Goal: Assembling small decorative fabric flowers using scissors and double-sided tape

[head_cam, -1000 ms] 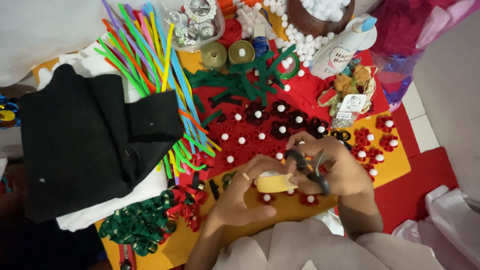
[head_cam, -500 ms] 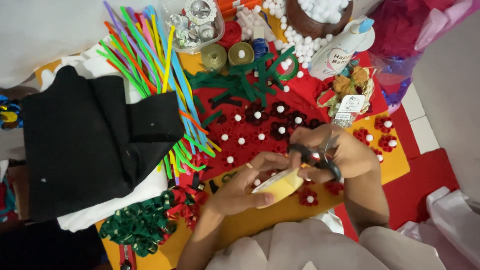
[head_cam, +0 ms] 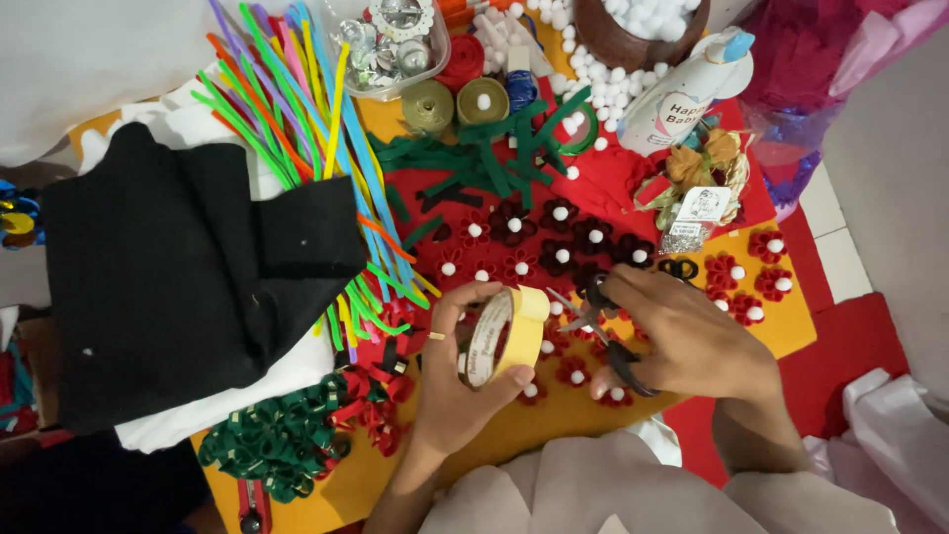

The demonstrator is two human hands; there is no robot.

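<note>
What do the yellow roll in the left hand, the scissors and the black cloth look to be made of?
Yellow roll: looks like paper tape on a card core, matte, with a pale inner ring. Scissors: shiny metal blades and black handles, probably plastic. Black cloth: seems to be felt, flat, matte and lint-flecked, folded without sheen. The left hand grips the roll; the right hand holds the scissors.

Black cloth at left, coloured pipe cleaners beside it, green felt strips, white bottle.

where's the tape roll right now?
Head view, lower centre: the yellow tape roll is gripped upright in the left hand, just left of the scissors held by the right hand.
</note>
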